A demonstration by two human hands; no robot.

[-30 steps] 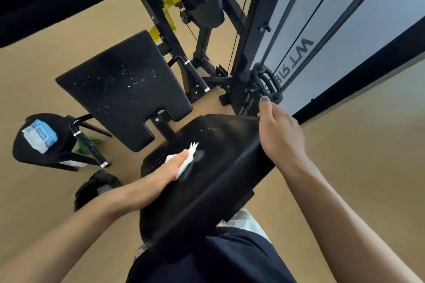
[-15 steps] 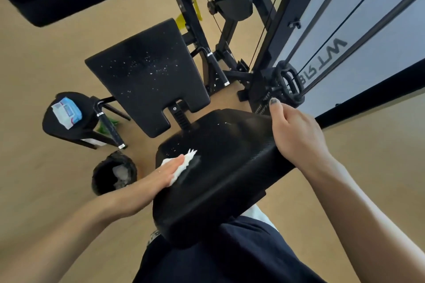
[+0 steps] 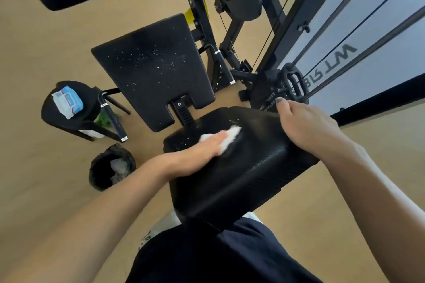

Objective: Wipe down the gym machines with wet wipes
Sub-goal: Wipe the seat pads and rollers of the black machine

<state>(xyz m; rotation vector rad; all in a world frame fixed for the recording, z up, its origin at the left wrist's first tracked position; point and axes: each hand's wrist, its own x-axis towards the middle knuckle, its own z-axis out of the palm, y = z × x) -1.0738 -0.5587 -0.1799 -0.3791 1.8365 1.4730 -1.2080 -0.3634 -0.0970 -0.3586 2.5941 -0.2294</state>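
Note:
A black padded seat (image 3: 243, 174) of a gym machine lies right below me. My left hand (image 3: 197, 156) lies flat on it, fingers straight, pressing a white wet wipe (image 3: 227, 136) onto the pad's upper middle. My right hand (image 3: 305, 126) grips the seat's right edge, fingers curled over the rim. Beyond the seat a second black pad (image 3: 151, 71) is speckled with white flecks.
A black stool (image 3: 69, 117) at the left carries a blue-and-white wipes pack (image 3: 67, 101). A black-lined waste bin (image 3: 111, 166) stands on the tan floor below it. The machine's black frame, cables and weight-stack handle (image 3: 293, 82) rise at the right.
My left hand has slid the wipe rightward, toward the middle of the seat. My right hand stays on the seat's edge. The view has shifted slightly.

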